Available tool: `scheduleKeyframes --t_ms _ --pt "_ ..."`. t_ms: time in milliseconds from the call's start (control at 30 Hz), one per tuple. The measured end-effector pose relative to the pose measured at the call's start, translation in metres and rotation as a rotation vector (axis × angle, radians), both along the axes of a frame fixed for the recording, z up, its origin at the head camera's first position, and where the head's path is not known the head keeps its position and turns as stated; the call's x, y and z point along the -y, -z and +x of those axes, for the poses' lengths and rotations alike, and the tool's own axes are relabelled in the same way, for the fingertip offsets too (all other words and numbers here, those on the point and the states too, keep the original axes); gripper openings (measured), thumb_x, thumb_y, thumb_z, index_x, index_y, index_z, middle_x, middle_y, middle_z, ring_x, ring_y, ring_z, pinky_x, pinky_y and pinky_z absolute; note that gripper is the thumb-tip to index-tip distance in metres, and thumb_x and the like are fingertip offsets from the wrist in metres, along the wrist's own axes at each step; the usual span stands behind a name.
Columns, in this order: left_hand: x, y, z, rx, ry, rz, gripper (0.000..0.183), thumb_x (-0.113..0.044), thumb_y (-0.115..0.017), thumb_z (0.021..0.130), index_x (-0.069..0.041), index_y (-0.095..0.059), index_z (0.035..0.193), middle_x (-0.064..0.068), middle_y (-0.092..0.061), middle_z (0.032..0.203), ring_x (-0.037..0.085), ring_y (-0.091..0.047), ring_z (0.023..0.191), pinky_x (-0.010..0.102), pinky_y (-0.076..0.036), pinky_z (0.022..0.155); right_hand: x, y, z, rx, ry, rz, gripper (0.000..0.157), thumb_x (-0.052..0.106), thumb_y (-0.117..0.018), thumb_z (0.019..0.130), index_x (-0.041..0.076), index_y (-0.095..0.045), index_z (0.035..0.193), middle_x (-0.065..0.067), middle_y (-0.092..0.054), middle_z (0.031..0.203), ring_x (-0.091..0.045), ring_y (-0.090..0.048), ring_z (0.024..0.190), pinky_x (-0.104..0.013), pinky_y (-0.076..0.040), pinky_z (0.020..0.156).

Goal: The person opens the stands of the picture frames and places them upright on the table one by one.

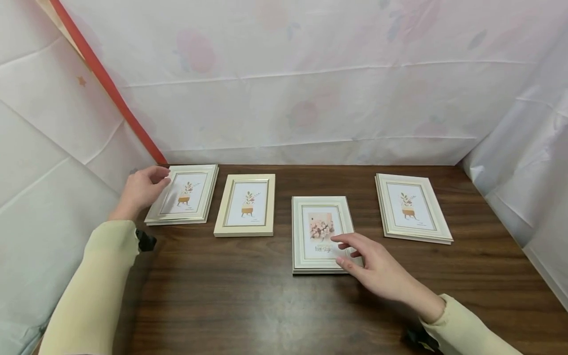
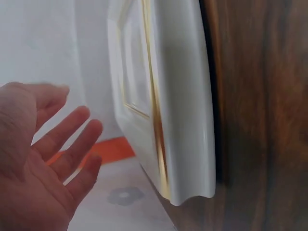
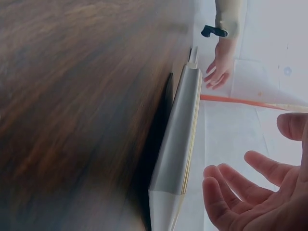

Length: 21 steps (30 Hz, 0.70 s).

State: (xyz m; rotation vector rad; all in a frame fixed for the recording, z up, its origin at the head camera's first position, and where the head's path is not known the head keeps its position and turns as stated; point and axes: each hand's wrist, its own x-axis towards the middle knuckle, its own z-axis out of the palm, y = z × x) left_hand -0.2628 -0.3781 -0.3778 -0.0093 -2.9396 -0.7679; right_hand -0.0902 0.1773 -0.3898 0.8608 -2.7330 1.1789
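My left hand hovers over the left side of a white picture frame at the far left. In the left wrist view its fingers are loosely bent, apart from the frame's gold-lined edge, and hold nothing. The right hand is over the lower right corner of another white frame, which shows pink flowers and the words "free style". Fingers relaxed and spread, this hand holds nothing in the right wrist view, beside the frame's side. Both frames lie flat, face up.
Between these two lies a cream picture frame with a potted-plant print. Another white frame, slightly turned, lies at the right with the same print. All rest on a dark wooden table. White cloth hangs behind and at both sides.
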Motion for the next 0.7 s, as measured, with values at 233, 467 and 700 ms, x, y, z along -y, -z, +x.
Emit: scheduleKeyframes --t_ms 233,467,700 --pt "0.017 0.013 -0.023 0.12 -0.028 -0.052 0.048 -0.031 -0.058 0.101 0.002 -0.051 0.134 0.031 -0.053 0.128 0.047 -0.048 0.115 0.063 -0.04 0.093 -0.002 0.001 -0.002 0.003 -0.004 0.015 0.036 0.018 -0.067 0.097 0.014 -0.061 0.132 -0.002 -0.063 0.127 -0.02 -0.066 0.096 -0.035 -0.055 0.082" --pt "0.021 0.017 -0.033 0.135 -0.04 -0.13 0.046 -0.022 -0.061 0.098 0.005 -0.05 0.133 0.032 -0.056 0.122 0.048 -0.052 0.108 0.061 -0.042 0.088 -0.003 0.002 -0.004 0.009 0.0 0.018 0.037 0.017 -0.068 0.096 0.011 -0.061 0.132 0.004 -0.061 0.129 -0.018 -0.065 0.098 -0.034 -0.055 0.081" --pt "0.01 0.013 -0.033 0.153 -0.1 -0.146 0.058 -0.029 -0.068 0.092 0.002 -0.048 0.136 0.031 -0.055 0.123 0.052 -0.049 0.106 0.063 -0.041 0.082 -0.006 0.002 -0.005 0.011 0.017 0.048 0.036 0.021 -0.067 0.097 0.013 -0.061 0.132 0.007 -0.06 0.129 -0.01 -0.061 0.097 -0.034 -0.054 0.081"
